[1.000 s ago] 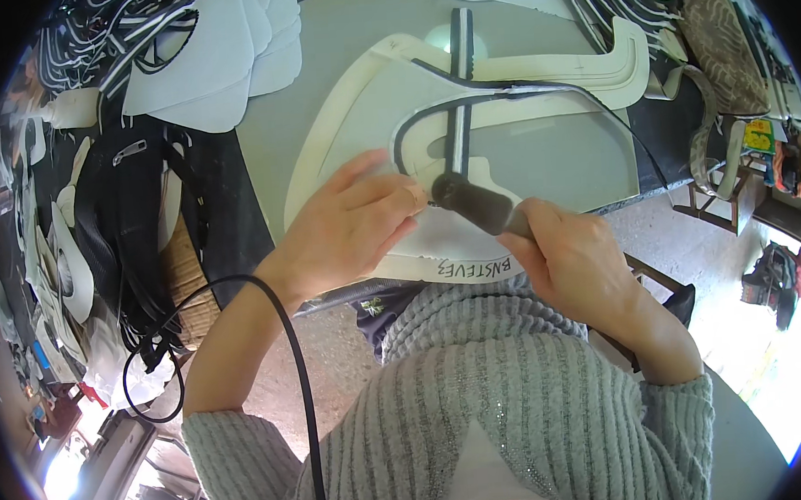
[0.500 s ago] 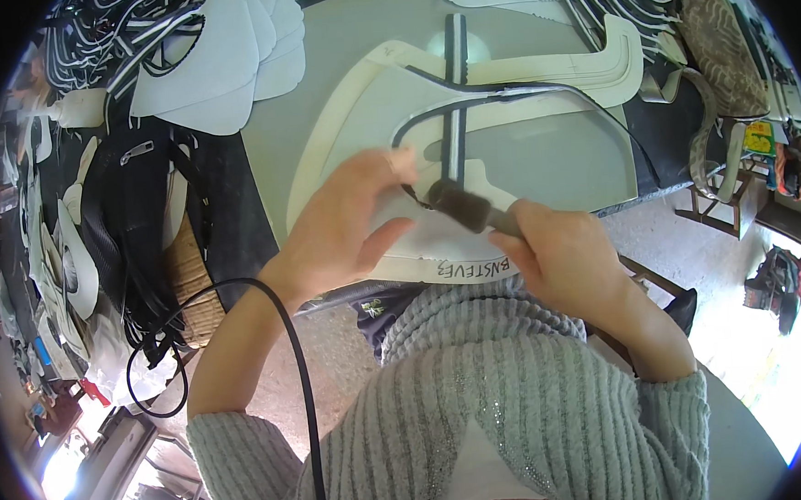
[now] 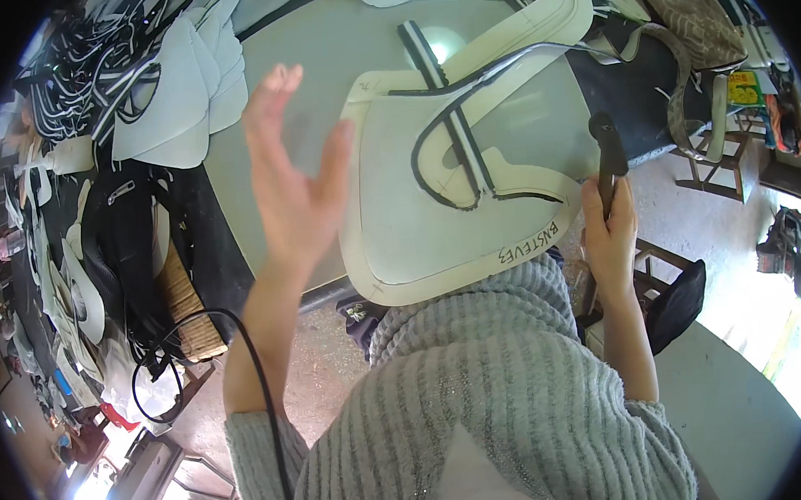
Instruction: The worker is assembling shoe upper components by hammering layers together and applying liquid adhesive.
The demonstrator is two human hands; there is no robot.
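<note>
Soft white cut pieces (image 3: pixel 180 98) heap at the left. The left hand (image 3: pixel 291 179) hovers, fingers spread, above the smooth grey table (image 3: pixel 316 63). A stiff cream pattern (image 3: pixel 435 220) lies flat at the table's near edge. The right hand (image 3: pixel 609 233) clamps a slim black tool (image 3: pixel 607 159) beside it.

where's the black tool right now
In the head view the black tool is on the right, gripped by the right hand just off the right edge of the cream pattern piece.

Matt cream card pattern (image 3: pixel 418 240); black plastic tool (image 3: pixel 606 150); ribbed knit sweater (image 3: pixel 483 401).
</note>
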